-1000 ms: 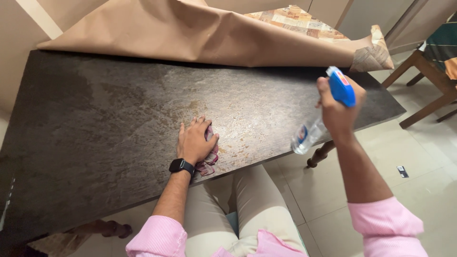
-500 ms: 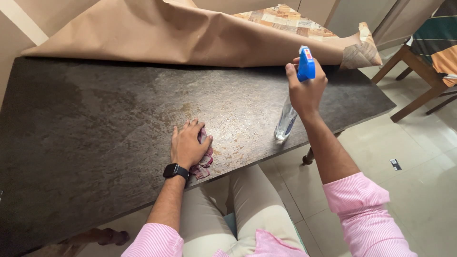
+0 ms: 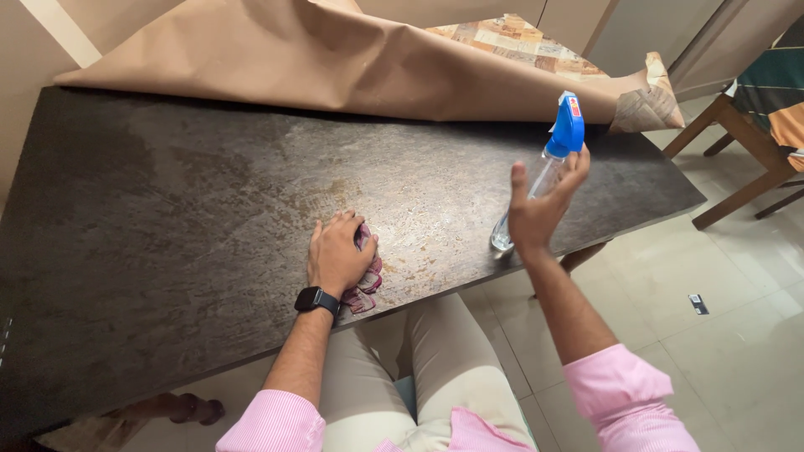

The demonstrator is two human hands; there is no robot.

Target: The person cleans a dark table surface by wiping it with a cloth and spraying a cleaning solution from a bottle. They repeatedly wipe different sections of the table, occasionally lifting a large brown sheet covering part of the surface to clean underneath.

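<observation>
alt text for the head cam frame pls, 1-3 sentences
The left hand presses a pink cloth onto a dark stone-look table, while the right hand, fingers spread, stands a clear spray bottle with a blue trigger top near the table's front edge. A tan table cover is folded back behind.

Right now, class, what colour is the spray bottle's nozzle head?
Blue, on the spray bottle; head view.

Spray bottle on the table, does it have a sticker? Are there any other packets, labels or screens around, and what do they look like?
Spray bottle: stands near the table's front edge by the right hand; clear body, blue trigger head with a small red label.
Watch: on the left wrist; dark rounded-square screen, unlit.
Small card: on the floor tiles at right; dark rectangle with a pale patch.
</observation>
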